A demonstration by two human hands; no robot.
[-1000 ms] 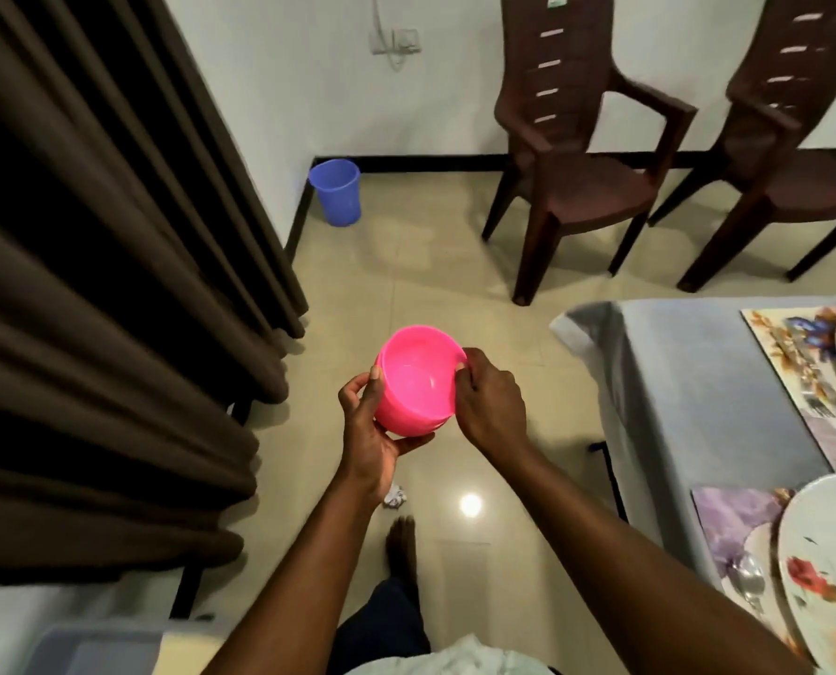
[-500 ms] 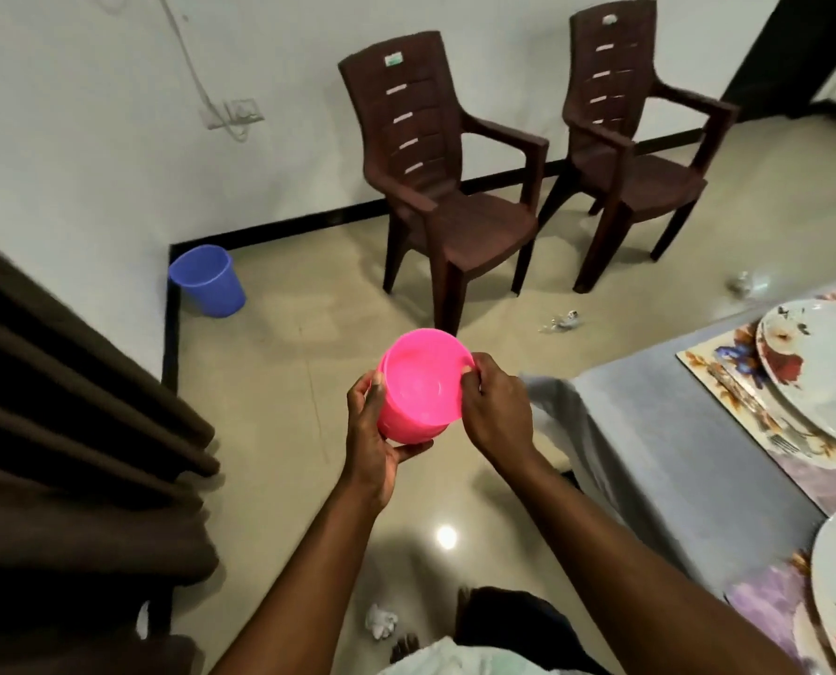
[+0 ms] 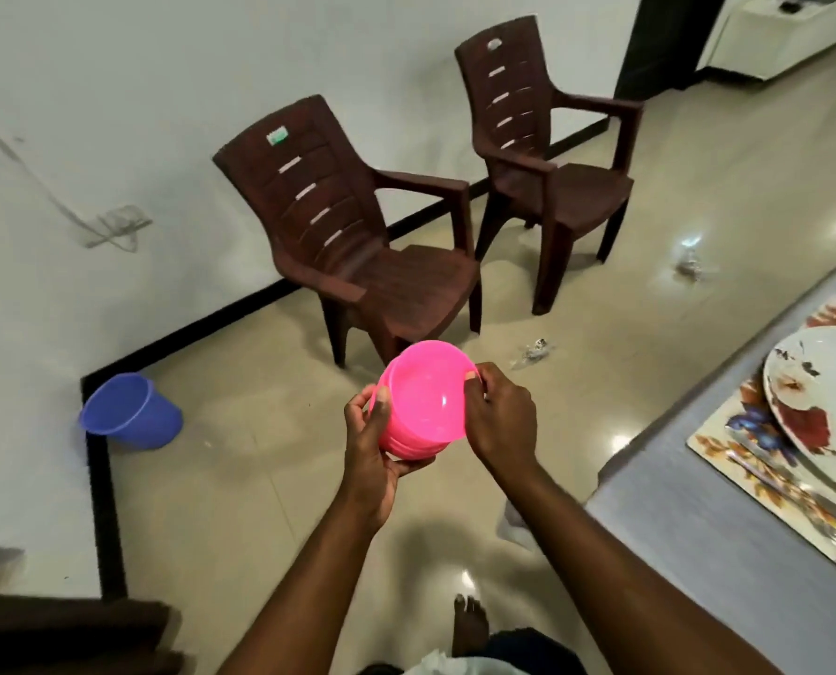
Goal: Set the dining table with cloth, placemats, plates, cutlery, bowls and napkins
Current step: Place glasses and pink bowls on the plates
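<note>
The left hand [image 3: 374,448] cups the underside of a stack of glossy bright-pink round plastic bowls [image 3: 423,399], fingers curled beneath the base and the thumb pressed upright against the near-left rim; the right hand [image 3: 501,416] pinches the right rim of the topmost bowl between thumb and curled fingers, that bowl tilted and partly lifted out of the ones nested below it; how many bowls are nested is hard to count, perhaps three or four by the stepped edges at the lower left. The stack is held in the air over the pale tiled floor [image 3: 240,479], to the left of the table and not touching it; the inside of the top bowl is smooth and holds nothing.

At the right, the dining table under a grey-blue cloth [image 3: 698,518] shows its near-left corner; along its right portion lies a floral-printed rectangular placemat [image 3: 727,445], and on that sits a white round plate with red and dark flower prints [image 3: 825,382], cut off by the frame edge, with blurred metal cutlery [image 3: 766,475] on the mat just left of the plate.

A blue plastic bucket [image 3: 131,414] stands tilted in the corner of the floor by the white wall [image 3: 114,114], its contents not visible; two dark-brown moulded plastic armchairs [image 3: 352,236] stand along the wall; small crumpled scraps [image 3: 532,350] lie on the tiles.
</note>
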